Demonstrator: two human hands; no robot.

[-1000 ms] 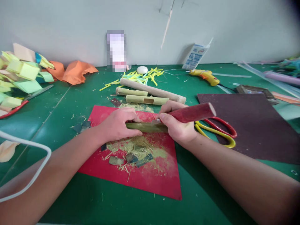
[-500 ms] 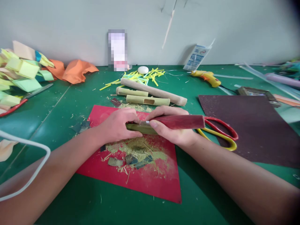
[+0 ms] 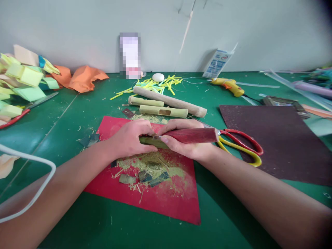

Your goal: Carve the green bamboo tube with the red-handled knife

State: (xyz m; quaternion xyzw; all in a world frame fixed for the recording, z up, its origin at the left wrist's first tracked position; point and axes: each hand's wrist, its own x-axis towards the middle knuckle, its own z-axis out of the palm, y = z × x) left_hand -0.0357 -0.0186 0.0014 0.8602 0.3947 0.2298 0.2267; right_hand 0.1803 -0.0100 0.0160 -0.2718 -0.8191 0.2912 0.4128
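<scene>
My left hand (image 3: 132, 138) is closed around a piece of green bamboo (image 3: 147, 140), thumb and fingers on opposite sides of it. In my right hand (image 3: 181, 148) is a tool with a thick red wooden handle (image 3: 192, 135); the handle points right and its short visible metal end rests against the bamboo near my left fingers. The shape of the working tip is hidden. Beneath both hands lies a red sheet (image 3: 178, 207) strewn with pale shavings and powder (image 3: 145, 162), along with several dark green bamboo chips (image 3: 159, 179).
Two cut bamboo tubes (image 3: 176, 112) and a wooden rod (image 3: 171, 100) lie beyond the sheet. Scissors with red and yellow handles (image 3: 255, 160) sit by my right wrist, partly on a dark board (image 3: 285, 148). A yellow glue gun (image 3: 228, 85) is behind. Folded papers (image 3: 28, 79) are piled left.
My right hand and the red-handled tool have slid a little to the left along the bamboo, towards my left hand. My left hand and the bamboo have stayed put.
</scene>
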